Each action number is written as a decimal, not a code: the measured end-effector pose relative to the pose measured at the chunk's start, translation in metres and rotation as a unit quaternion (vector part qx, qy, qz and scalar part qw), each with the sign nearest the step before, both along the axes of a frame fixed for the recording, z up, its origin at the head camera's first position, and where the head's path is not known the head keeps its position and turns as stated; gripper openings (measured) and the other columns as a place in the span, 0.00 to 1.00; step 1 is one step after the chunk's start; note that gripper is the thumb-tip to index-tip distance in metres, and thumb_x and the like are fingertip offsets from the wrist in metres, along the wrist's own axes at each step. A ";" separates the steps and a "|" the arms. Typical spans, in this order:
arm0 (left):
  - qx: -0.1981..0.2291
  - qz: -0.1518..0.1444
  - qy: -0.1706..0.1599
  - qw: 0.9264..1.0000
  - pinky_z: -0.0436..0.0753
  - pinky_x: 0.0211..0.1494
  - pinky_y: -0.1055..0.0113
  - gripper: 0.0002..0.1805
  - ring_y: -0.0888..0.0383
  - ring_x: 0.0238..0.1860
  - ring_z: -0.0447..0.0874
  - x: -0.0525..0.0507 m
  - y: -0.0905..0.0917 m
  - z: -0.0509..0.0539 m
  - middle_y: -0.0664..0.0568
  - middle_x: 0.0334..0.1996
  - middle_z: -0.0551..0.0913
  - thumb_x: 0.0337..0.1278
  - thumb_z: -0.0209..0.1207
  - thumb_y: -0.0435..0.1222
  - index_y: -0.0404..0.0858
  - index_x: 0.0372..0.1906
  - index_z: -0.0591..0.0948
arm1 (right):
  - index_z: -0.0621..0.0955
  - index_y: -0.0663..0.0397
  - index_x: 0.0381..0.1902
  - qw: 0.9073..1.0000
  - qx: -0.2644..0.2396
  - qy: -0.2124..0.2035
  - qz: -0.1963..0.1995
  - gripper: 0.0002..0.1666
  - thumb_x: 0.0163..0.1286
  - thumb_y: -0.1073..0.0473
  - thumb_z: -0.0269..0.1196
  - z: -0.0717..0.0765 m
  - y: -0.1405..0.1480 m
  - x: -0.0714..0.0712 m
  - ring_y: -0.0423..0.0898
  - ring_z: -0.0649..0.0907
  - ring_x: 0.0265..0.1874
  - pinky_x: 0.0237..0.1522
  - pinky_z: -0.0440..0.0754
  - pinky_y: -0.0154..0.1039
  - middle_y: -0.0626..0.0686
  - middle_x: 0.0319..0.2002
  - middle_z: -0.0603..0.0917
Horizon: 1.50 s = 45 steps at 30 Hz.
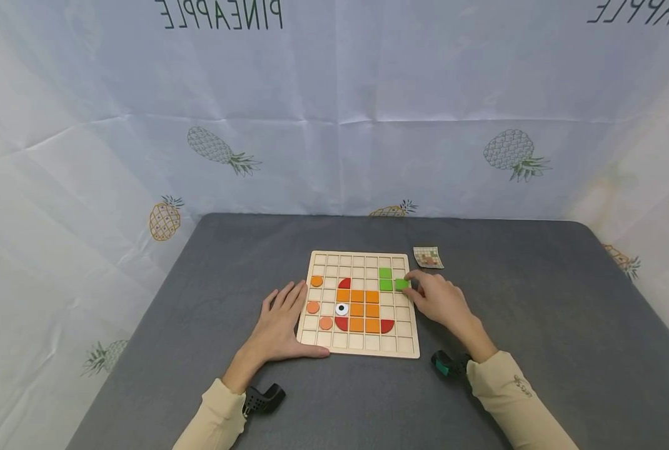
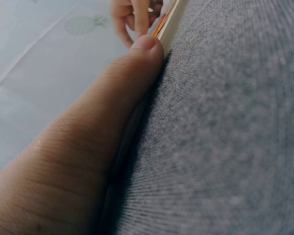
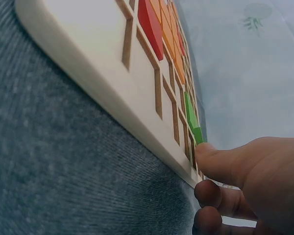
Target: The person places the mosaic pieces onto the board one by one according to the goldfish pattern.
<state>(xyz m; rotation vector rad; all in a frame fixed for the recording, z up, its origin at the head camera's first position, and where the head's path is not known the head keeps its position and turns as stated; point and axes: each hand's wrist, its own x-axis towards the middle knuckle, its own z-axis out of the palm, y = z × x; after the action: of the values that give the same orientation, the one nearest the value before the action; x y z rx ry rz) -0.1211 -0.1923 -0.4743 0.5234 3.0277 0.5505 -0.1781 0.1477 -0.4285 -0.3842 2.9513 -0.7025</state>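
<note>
A wooden grid board (image 1: 357,349) lies on the table, with coloured tiles in its cells. My left hand (image 1: 278,325) rests at its left side, fingers extended along the edge and thumb against the front edge. Between thumb and fingertips my right hand (image 1: 441,303) pinches a green square tile (image 1: 402,284) over the board's right column. Two more green squares (image 1: 386,273) sit just left of it. Orange squares (image 1: 357,309), red quarter-circle pieces (image 1: 387,325), orange discs (image 1: 316,281) and a white eye disc (image 1: 342,309) occupy other cells. In the right wrist view the thumb touches the green tile (image 3: 199,135).
A small picture card (image 1: 427,257) lies beyond the board's right back corner. The grey table (image 1: 244,250) meets a pineapple-printed curtain (image 1: 334,162) at the back. Black wrist devices (image 1: 264,399) sit by both sleeves.
</note>
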 end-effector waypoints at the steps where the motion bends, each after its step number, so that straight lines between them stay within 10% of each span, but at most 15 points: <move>1: 0.000 0.000 0.000 1.000 0.49 0.80 0.38 0.76 0.43 0.83 0.49 0.000 0.000 0.000 0.46 0.83 0.53 0.32 0.65 0.76 0.38 0.83 0.49 | 0.82 0.57 0.60 1.000 0.000 0.001 0.001 0.21 0.73 0.56 0.66 -0.001 0.000 0.000 0.41 0.69 0.12 0.16 0.61 0.33 0.48 0.16 0.75; 45: 0.004 0.002 -0.001 1.000 0.48 0.80 0.38 0.76 0.42 0.83 0.48 -0.002 -0.001 -0.003 0.46 0.84 0.52 0.31 0.66 0.76 0.39 0.83 0.49 | 0.82 0.54 0.62 0.999 -0.016 0.034 -0.004 0.22 0.74 0.53 0.63 -0.008 0.004 0.002 0.41 0.67 0.11 0.15 0.58 0.33 0.46 0.15 0.73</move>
<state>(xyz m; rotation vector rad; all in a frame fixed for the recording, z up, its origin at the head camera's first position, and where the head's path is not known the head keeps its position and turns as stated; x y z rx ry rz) -0.1226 -0.1935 -0.4773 0.5166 3.0257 0.5647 -0.1761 0.1518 -0.4362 -0.4082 3.0092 -0.7539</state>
